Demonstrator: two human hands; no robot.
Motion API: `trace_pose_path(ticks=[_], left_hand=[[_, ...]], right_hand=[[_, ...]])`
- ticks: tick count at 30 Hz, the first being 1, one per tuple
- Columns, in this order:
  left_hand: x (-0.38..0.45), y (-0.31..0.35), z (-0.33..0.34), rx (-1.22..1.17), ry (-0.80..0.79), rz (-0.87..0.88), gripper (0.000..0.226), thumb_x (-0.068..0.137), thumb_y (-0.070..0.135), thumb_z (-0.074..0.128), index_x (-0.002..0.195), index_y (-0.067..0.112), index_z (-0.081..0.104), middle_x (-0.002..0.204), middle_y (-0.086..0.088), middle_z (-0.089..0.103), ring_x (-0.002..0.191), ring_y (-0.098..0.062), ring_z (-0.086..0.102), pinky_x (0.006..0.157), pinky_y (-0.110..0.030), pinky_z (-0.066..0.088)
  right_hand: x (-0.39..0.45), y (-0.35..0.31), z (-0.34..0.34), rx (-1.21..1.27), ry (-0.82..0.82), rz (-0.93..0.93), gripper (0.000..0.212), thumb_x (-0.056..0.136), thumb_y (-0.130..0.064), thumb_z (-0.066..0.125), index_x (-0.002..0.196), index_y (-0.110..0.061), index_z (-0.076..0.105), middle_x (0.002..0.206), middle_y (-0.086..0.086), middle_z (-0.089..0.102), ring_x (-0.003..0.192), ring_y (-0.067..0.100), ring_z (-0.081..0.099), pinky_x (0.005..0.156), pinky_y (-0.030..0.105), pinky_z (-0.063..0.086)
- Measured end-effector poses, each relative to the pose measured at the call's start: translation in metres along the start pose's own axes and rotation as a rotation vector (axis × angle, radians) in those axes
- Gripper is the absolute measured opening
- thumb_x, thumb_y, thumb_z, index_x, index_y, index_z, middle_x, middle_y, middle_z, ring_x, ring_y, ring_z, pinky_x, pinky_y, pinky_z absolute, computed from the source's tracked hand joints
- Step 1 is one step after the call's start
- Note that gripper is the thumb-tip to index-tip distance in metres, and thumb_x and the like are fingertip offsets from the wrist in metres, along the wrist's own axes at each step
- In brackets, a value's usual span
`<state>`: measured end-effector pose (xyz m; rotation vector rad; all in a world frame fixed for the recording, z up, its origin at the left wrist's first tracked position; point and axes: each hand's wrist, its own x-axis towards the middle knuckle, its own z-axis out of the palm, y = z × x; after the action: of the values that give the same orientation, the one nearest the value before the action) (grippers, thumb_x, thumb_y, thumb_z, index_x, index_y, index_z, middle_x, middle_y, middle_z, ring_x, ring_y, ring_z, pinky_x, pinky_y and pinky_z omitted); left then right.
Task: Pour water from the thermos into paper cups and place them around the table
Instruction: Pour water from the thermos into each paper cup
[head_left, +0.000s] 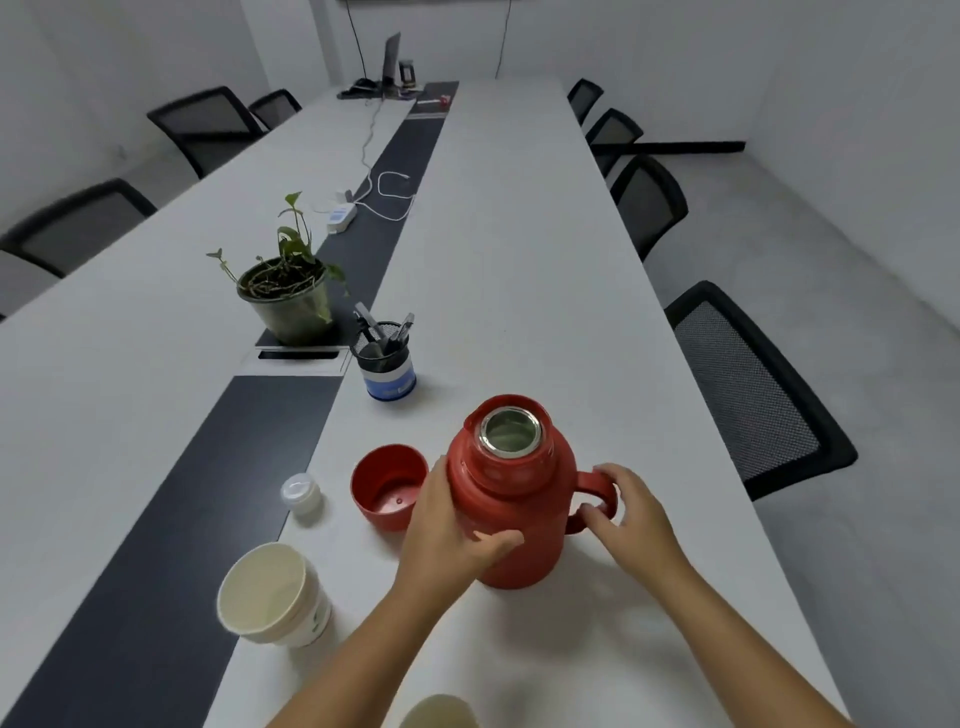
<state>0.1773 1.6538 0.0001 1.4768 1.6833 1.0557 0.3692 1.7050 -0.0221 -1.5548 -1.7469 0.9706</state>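
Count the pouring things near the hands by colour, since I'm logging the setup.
Red: 2, the red plastic thermos and its red cup lid
Cream: 2, paper cups
White: 1, translucent stopper
Total: 5

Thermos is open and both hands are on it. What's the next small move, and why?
Probably lift the thermos by its handle and tip it toward the paper cup. The mouth is uncovered, with the red cap and white stopper set aside on the table. The right hand curls round the handle, the left hand steadies the body, and the cup stands upright nearby.
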Motion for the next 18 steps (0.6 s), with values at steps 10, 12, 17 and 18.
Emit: trace_pose_path(ticks=[10, 12, 17, 18], left_hand=[[0.013, -0.019, 0.007, -0.077, -0.109, -0.052, 0.100, 0.038, 0.015, 0.085, 0.116, 0.047, 0.031, 0.119, 0.018, 0.048, 0.109, 0.016, 0.046, 0.081, 0.002, 0.037], [0.004, -0.014, 0.008, -0.076, -0.098, -0.016, 0.099, 0.038, 0.011, 0.085, 0.115, 0.046, 0.033, 0.119, 0.019, 0.047, 0.108, 0.019, 0.044, 0.080, 0.004, 0.035], [-0.029, 0.007, 0.021, -0.167, -0.072, 0.003, 0.097, 0.037, 0.010, 0.084, 0.113, 0.049, 0.036, 0.114, 0.025, 0.052, 0.107, 0.016, 0.048, 0.081, 0.002, 0.036], [-0.038, 0.014, 0.024, -0.187, -0.062, 0.001, 0.097, 0.036, 0.014, 0.085, 0.113, 0.049, 0.037, 0.115, 0.023, 0.054, 0.108, 0.013, 0.050, 0.081, 0.000, 0.037]], right_hand=[[0.018, 0.008, 0.009, 0.203, 0.046, 0.016, 0.046, 0.063, 0.016, 0.051, 0.044, -0.020, 0.030, 0.045, 0.000, 0.032, 0.051, 0.030, 0.047, 0.055, 0.057, 0.046], [0.007, 0.012, 0.008, 0.223, 0.112, 0.003, 0.046, 0.061, 0.014, 0.053, 0.043, -0.022, 0.029, 0.044, 0.000, 0.029, 0.053, 0.021, 0.034, 0.051, 0.063, 0.046], [-0.026, 0.009, -0.017, 0.236, 0.145, -0.021, 0.035, 0.056, 0.001, 0.052, 0.043, -0.020, 0.028, 0.046, 0.003, 0.028, 0.054, 0.021, 0.029, 0.049, 0.065, 0.044], [-0.032, 0.007, -0.026, 0.227, 0.146, -0.024, 0.039, 0.058, 0.006, 0.054, 0.043, -0.019, 0.029, 0.046, 0.004, 0.028, 0.054, 0.021, 0.030, 0.050, 0.064, 0.045]])
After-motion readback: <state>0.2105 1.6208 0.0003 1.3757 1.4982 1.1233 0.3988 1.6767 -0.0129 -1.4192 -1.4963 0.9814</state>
